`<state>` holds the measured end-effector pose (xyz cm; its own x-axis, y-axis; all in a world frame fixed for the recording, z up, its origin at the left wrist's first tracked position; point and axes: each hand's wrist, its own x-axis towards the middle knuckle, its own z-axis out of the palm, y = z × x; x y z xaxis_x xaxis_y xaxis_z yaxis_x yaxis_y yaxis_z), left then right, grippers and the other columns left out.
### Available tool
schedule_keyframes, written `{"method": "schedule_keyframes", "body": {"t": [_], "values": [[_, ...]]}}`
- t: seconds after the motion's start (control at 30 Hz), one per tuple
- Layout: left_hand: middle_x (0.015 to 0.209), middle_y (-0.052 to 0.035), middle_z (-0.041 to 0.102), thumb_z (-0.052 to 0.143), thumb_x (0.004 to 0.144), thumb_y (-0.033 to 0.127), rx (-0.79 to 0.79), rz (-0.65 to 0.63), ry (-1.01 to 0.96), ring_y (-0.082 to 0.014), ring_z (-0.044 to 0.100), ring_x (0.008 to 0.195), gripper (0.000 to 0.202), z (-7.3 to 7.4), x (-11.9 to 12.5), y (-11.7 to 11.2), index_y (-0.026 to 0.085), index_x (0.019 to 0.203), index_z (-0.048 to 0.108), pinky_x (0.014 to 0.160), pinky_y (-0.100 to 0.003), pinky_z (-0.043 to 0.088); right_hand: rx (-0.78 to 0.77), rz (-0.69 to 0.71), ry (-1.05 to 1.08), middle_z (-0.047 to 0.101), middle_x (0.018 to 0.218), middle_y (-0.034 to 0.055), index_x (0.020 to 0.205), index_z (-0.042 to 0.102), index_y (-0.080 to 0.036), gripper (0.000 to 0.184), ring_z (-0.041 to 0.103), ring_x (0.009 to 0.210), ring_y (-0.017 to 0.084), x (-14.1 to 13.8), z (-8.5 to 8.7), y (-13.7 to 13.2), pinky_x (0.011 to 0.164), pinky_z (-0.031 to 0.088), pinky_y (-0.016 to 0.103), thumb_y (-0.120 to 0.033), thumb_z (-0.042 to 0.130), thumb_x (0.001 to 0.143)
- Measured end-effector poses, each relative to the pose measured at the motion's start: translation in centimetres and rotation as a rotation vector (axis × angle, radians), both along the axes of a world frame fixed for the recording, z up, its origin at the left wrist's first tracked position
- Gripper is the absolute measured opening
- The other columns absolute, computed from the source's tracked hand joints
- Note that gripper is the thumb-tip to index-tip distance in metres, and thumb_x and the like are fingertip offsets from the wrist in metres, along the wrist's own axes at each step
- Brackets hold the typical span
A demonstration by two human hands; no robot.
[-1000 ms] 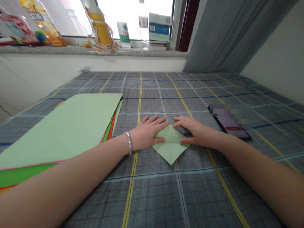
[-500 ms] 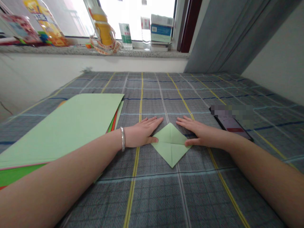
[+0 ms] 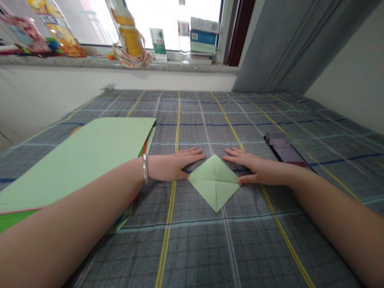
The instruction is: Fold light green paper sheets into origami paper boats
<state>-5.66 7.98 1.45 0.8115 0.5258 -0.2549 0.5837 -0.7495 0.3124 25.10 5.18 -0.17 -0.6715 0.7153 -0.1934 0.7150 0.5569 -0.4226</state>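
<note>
A small light green square of folded paper (image 3: pixel 214 188) lies flat on the plaid cloth, turned like a diamond, with creases crossing at its middle. My left hand (image 3: pixel 177 164) rests at its left corner, fingers stretched out and the thumb tip right by the corner. On the other side my right hand (image 3: pixel 247 166) lies with fingers extended and its thumb at the right corner. Neither hand grips the paper. A silver bracelet (image 3: pixel 145 169) circles my left wrist.
A stack of coloured paper sheets (image 3: pixel 99 148), light green on top, lies at the left, partly under my left forearm. A phone (image 3: pixel 286 152) is at the right beyond my right forearm. Bottles and boxes (image 3: pixel 204 38) stand on the windowsill (image 3: pixel 174 67) behind.
My left hand has slid left, its thumb moving off the paper to the corner. The right thumb has shifted slightly outward to the right corner. The paper has barely moved.
</note>
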Motion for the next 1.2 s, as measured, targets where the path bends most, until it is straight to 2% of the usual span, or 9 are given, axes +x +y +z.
{"method": "schedule_keyframes", "body": {"t": [0.2, 0.37, 0.53, 0.63, 0.73, 0.8, 0.87, 1.03, 1.2], "values": [[0.157, -0.0083, 0.007, 0.048, 0.079, 0.014, -0.008, 0.028, 0.019, -0.0257, 0.006, 0.144, 0.076, 0.2, 0.3, -0.2, 0.022, 0.148, 0.018, 0.114, -0.047, 0.02, -0.011, 0.004, -0.037, 0.002, 0.159, 0.0016, 0.149, 0.021, -0.032, 0.073, -0.003, 0.144, 0.027, -0.1, 0.0, -0.1, 0.115, 0.009, 0.052, -0.043, 0.056, 0.086], [0.157, -0.0104, 0.008, 0.047, 0.076, 0.011, -0.048, 0.073, 0.021, -0.0281, 0.004, 0.144, 0.077, 0.5, 0.9, -0.7, 0.019, 0.148, 0.021, 0.115, -0.05, 0.015, -0.028, -0.01, -0.146, -0.006, 0.158, 0.004, 0.151, 0.013, -0.027, 0.074, -0.011, 0.142, 0.028, -1.0, 0.3, -0.5, 0.114, 0.002, 0.053, -0.037, 0.052, 0.088], [0.156, -0.0103, 0.012, 0.045, 0.073, 0.008, -0.034, 0.11, -0.004, -0.0297, 0.006, 0.144, 0.078, 0.4, 1.1, -0.9, 0.02, 0.147, 0.024, 0.114, -0.053, 0.016, -0.009, -0.02, -0.163, -0.007, 0.158, 0.0055, 0.151, 0.012, -0.026, 0.075, -0.011, 0.142, 0.026, -1.3, 0.3, -0.9, 0.114, 0.001, 0.052, -0.032, 0.051, 0.087], [0.156, -0.0104, 0.014, 0.045, 0.074, 0.009, -0.034, 0.091, -0.038, -0.0277, 0.008, 0.144, 0.076, 0.2, 0.8, -0.8, 0.019, 0.147, 0.024, 0.114, -0.05, 0.019, 0.026, -0.029, -0.099, 0.0, 0.159, 0.0054, 0.15, 0.019, -0.027, 0.073, -0.007, 0.143, 0.027, -1.5, 0.0, -1.0, 0.114, 0.003, 0.054, -0.029, 0.053, 0.085], [0.155, -0.0112, 0.018, 0.047, 0.079, 0.014, 0.005, 0.104, -0.077, -0.028, 0.013, 0.144, 0.07, -0.1, 0.8, -0.8, 0.018, 0.146, 0.026, 0.113, -0.049, 0.022, 0.107, -0.11, -0.021, 0.018, 0.157, 0.0085, 0.145, 0.034, -0.025, 0.064, 0.005, 0.144, 0.028, -2.5, -0.7, -1.3, 0.114, 0.01, 0.054, -0.033, 0.053, 0.085], [0.154, -0.0117, 0.022, 0.048, 0.082, 0.019, 0.056, 0.128, -0.088, -0.0291, 0.016, 0.143, 0.065, -0.6, 1.1, -1.0, 0.018, 0.145, 0.03, 0.113, -0.05, 0.021, 0.213, -0.202, 0.053, 0.033, 0.151, 0.0113, 0.134, 0.048, -0.021, 0.052, 0.02, 0.142, 0.029, -3.4, -1.2, -1.4, 0.114, 0.015, 0.052, -0.038, 0.054, 0.085], [0.153, -0.0124, 0.026, 0.049, 0.086, 0.028, 0.126, 0.143, -0.101, -0.0305, 0.02, 0.142, 0.06, -1.2, 1.5, -1.3, 0.019, 0.143, 0.034, 0.113, -0.053, 0.02, 0.283, -0.272, 0.125, 0.043, 0.144, 0.0131, 0.12, 0.057, -0.019, 0.043, 0.029, 0.138, 0.028, -4.2, -1.8, -1.4, 0.113, 0.022, 0.049, -0.039, 0.059, 0.082], [0.149, -0.0131, 0.034, 0.047, 0.09, 0.043, 0.272, 0.191, -0.158, -0.0334, 0.028, 0.138, 0.056, -2.5, 2.5, -2.1, 0.02, 0.14, 0.039, 0.11, -0.056, 0.024, 0.318, -0.319, 0.264, 0.053, 0.133, 0.0129, 0.102, 0.058, -0.019, 0.03, 0.042, 0.128, 0.027, -4.9, -2.4, -1.2, 0.106, 0.031, 0.046, -0.039, 0.063, 0.079], [0.143, -0.0129, 0.043, 0.045, 0.092, 0.042, 0.348, 0.175, -0.228, -0.0318, 0.035, 0.134, 0.049, -2.9, 2.9, -2.1, 0.017, 0.134, 0.045, 0.109, -0.055, 0.026, 0.247, -0.353, 0.444, 0.063, 0.109, 0.0088, 0.086, 0.056, -0.02, 0.015, 0.056, 0.104, 0.022, -4.9, -2.0, -1.2, 0.093, 0.04, 0.04, -0.032, 0.061, 0.08]]}}
